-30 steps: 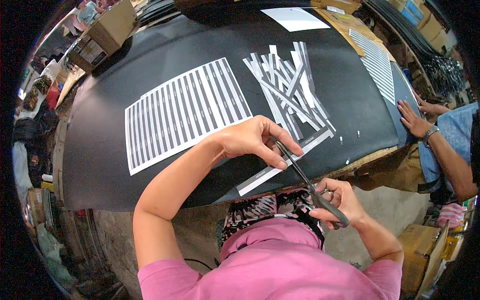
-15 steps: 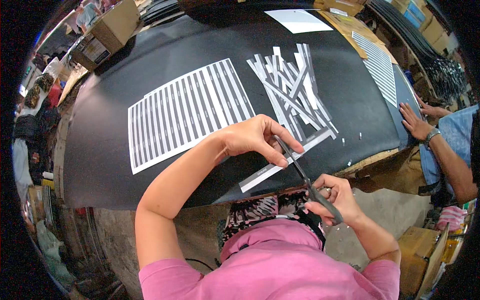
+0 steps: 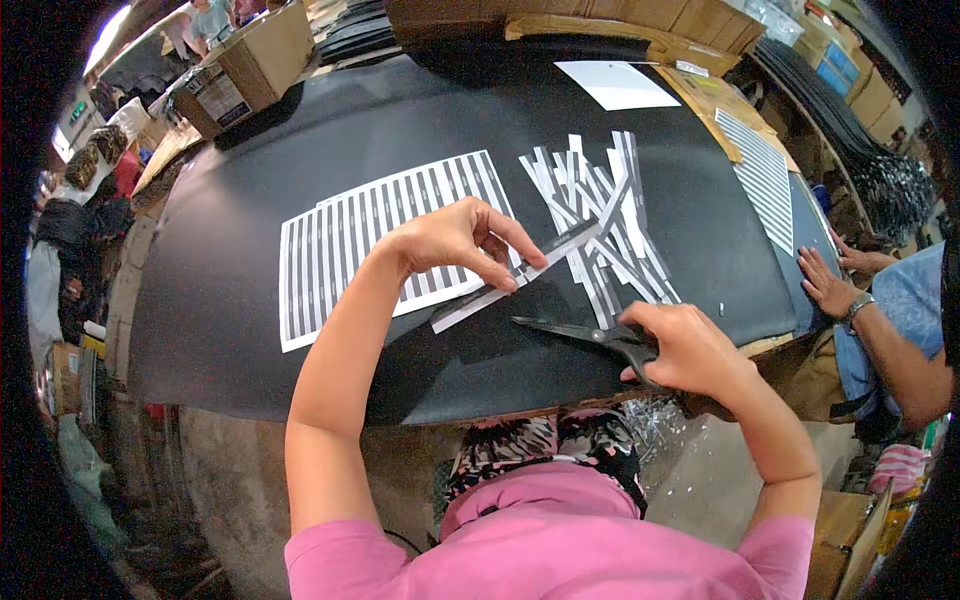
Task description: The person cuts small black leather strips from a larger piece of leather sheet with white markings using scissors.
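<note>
Left hand pinches long grey-white strip, held slanted; right hand clenched around black scissors.

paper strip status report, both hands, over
Left hand pinching paper strip over black table. Right hand gripping scissors, blades off the strip. Cut strips piled behind; co-worker's hand far right.

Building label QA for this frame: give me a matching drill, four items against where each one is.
1 scissors
2 single strip
3 striped sheet
4 blank white sheet

A far end of the black table
B in the right hand
C pinched in the left hand
D flat, left of the cut strip pile

Pairs: 1-B, 2-C, 3-D, 4-A
</note>
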The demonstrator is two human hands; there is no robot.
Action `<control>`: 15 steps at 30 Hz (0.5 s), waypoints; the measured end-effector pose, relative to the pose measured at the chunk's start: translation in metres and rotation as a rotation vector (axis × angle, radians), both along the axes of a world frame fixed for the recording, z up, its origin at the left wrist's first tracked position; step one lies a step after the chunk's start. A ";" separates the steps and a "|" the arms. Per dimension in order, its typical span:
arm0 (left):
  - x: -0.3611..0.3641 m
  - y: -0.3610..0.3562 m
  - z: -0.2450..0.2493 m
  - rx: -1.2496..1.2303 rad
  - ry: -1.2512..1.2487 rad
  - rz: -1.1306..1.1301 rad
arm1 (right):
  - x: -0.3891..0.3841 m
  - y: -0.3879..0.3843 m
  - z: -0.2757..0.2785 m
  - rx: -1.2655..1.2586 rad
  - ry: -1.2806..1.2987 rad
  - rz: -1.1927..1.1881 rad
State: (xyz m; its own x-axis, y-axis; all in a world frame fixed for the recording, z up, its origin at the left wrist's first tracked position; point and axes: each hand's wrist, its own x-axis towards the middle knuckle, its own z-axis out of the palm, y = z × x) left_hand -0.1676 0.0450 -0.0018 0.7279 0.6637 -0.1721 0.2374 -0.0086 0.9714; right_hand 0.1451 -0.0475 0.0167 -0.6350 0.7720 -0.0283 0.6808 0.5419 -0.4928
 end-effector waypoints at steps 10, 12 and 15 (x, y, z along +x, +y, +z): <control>0.014 -0.010 0.006 0.041 -0.011 -0.126 | -0.019 0.019 0.033 -0.057 -0.086 0.098; 0.018 -0.012 0.006 0.062 0.004 -0.124 | -0.022 0.024 0.024 0.172 0.296 -0.219; 0.022 -0.014 0.004 0.047 -0.013 -0.127 | -0.029 0.030 0.008 0.491 0.431 -0.221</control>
State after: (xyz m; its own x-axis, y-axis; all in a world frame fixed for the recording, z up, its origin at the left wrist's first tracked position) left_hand -0.1456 0.0313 0.0023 0.8083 0.5736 -0.1326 0.2187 -0.0835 0.9722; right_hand 0.1158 -0.0175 0.0244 -0.3373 0.7434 0.5776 0.5995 0.6427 -0.4771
